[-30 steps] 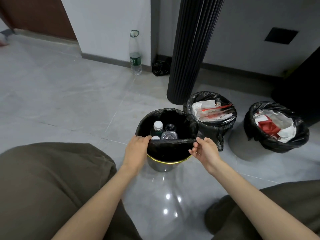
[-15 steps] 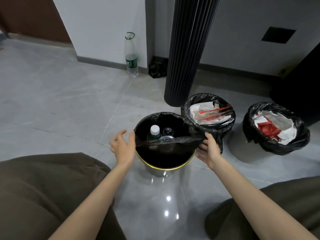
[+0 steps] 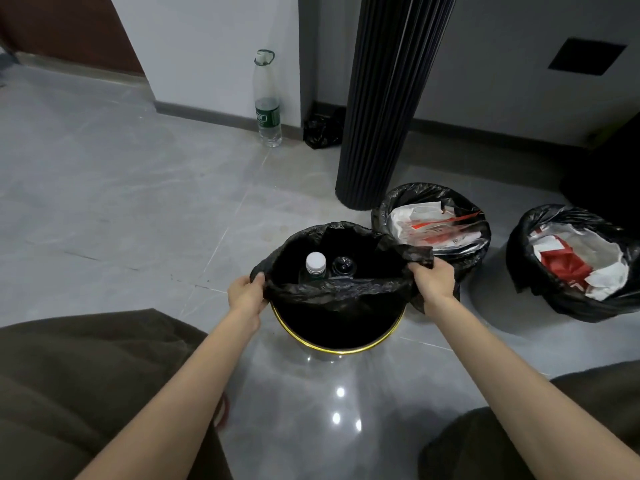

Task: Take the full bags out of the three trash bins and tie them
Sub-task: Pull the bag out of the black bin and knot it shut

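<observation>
The person's left knee (image 3: 86, 393), in olive trousers, fills the near left corner. Beyond it the grey tile floor (image 3: 121, 202) stretches wide to the far wall. A plastic bottle (image 3: 266, 98) stands upright at that wall, with a small black bag (image 3: 322, 131) just to its right at the foot of a ribbed black column (image 3: 388, 98).

The left forearm reaches forward, and the left grip (image 3: 247, 296) has its fingers curled round the left edge of the black bag (image 3: 332, 292), pinching the plastic. This bag sits in the nearest bin (image 3: 332, 348), centre frame. The bag's near edge is off the rim and stretched taut between the two hands, leaving the bin's gold rim bare on the near side. The far edge of the bag is draped over the far rim. A white-capped bottle (image 3: 315, 263) stands inside.

The right grip (image 3: 433, 280) clutches a bunched flap of the same bag at its right edge, fingers closed on it, with the arm straight. That flap lies against the middle bin (image 3: 384, 216), which stands just beside the nearest bin and close in front of the column, full of white and red wrappers. The right bin (image 3: 519, 258) stands apart, with a strip of floor between them. The right knee (image 3: 588, 427) lies near right.
</observation>
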A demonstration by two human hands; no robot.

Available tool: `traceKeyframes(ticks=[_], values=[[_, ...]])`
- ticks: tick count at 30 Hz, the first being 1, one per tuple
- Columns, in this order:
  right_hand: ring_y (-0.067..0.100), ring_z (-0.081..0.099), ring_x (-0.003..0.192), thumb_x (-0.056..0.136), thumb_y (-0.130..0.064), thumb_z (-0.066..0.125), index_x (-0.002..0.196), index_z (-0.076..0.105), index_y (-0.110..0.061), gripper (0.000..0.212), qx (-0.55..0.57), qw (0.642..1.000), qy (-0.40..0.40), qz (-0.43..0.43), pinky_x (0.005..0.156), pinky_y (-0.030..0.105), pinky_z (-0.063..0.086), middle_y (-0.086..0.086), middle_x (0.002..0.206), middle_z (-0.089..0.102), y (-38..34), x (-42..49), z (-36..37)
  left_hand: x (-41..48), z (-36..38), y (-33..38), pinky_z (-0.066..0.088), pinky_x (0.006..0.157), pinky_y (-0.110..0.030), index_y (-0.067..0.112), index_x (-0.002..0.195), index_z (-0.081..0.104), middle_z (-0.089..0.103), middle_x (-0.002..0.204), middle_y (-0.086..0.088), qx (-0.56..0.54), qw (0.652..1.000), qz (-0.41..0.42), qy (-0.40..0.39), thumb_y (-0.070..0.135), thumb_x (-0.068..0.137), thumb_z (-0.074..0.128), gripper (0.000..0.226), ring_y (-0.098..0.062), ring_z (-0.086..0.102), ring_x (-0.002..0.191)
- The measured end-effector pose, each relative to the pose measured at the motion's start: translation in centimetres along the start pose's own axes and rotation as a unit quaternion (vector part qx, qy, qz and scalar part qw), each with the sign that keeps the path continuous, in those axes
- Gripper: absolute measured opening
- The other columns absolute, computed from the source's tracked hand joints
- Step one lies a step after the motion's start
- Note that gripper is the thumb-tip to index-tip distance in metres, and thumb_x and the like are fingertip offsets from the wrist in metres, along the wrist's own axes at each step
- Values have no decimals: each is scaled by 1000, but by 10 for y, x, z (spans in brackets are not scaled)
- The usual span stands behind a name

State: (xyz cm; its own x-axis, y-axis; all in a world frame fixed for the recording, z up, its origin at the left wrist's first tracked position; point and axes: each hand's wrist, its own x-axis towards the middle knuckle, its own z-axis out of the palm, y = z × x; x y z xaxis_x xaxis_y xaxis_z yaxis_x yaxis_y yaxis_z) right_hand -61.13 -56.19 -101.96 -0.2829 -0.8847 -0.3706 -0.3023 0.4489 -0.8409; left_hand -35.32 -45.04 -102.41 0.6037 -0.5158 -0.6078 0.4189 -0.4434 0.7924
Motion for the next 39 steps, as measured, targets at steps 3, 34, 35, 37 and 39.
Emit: traceKeyframes(ticks=[3, 34, 35, 37, 39], values=[[24, 58, 78, 74, 11, 51, 72, 59, -10, 22, 91, 987, -128, -26, 73, 33, 46, 11, 78, 61, -25, -16, -2, -2, 3, 9, 46, 69, -30, 7, 82, 56, 56, 74, -2, 15, 995, 94, 18, 7, 94, 49, 13, -21, 54, 78], [16, 52, 118, 76, -32, 77, 97, 56, -20, 32, -372, 774, -445, -254, 104, 34, 39, -3, 133, 54, 7, -61, -1, -39, 6, -7, 40, 81, -15, 14, 107, 70, 71, 103, 0, 529, 739, 291, -299, 27, 86, 65, 25, -14, 63, 100], [15, 45, 124, 70, -34, 81, 108, 52, -22, 49, -381, 763, -456, -254, 104, 31, 37, -6, 139, 46, 10, -65, 0, -41, 4, -10, 40, 83, -15, 16, 112, 68, 69, 105, 2, 543, 726, 284, -313, 35, 81, 70, 36, -12, 62, 102], [12, 38, 127, 61, -35, 86, 131, 39, -25, 85, -413, 739, -450, -284, 105, 30, 37, -8, 141, 34, 18, -72, 3, -45, 2, -15, 41, 89, -17, 19, 120, 62, 63, 110, 5, 580, 685, 282, -339, 43, 66, 81, 62, -9, 57, 104], [12, 39, 125, 62, -31, 85, 139, 35, -26, 91, -457, 718, -398, -342, 101, 29, 40, -8, 140, 30, 26, -76, 6, -45, 1, -19, 42, 91, -20, 18, 119, 60, 61, 111, 4, 615, 639, 317, -336, 37, 61, 85, 66, -11, 56, 103]])
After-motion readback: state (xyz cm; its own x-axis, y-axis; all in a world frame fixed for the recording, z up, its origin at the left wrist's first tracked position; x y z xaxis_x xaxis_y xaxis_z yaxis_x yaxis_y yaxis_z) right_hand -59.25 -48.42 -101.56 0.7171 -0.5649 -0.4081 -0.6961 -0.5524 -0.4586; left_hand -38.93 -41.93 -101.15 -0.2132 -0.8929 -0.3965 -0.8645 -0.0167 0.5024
